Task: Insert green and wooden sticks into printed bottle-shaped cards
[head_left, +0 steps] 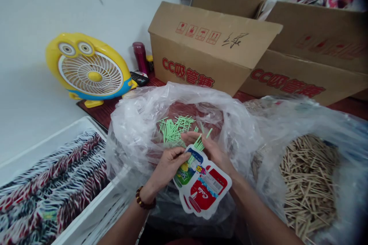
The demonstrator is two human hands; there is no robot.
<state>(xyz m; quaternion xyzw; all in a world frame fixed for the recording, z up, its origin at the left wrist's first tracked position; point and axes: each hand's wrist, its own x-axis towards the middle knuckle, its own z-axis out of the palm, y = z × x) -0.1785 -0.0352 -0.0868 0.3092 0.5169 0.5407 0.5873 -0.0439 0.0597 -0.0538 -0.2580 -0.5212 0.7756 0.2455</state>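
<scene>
My left hand (170, 164), with a beaded bracelet at the wrist, pinches the upper left edge of a printed plastic pouch (202, 187). The pouch shows a red Cola cup and a green Sprite cup. Several thin green candy straws (198, 144) stick up from its opening, tilted. My right hand (214, 150) curls around the straws and the pouch's upper right side; its fingertips are partly hidden behind the straws. Just beyond both hands, a heap of loose green candy straws (174, 128) lies in a clear plastic bag (135, 122) with its mouth spread wide.
At the left stands a white crate (86, 214) packed with rows of printed pouches (54, 187). A yellow fan (93, 71) and a dark red flask (140, 57) are behind. Cardboard boxes (201, 53) line the back. Another bag on the right holds brown sticks (310, 183).
</scene>
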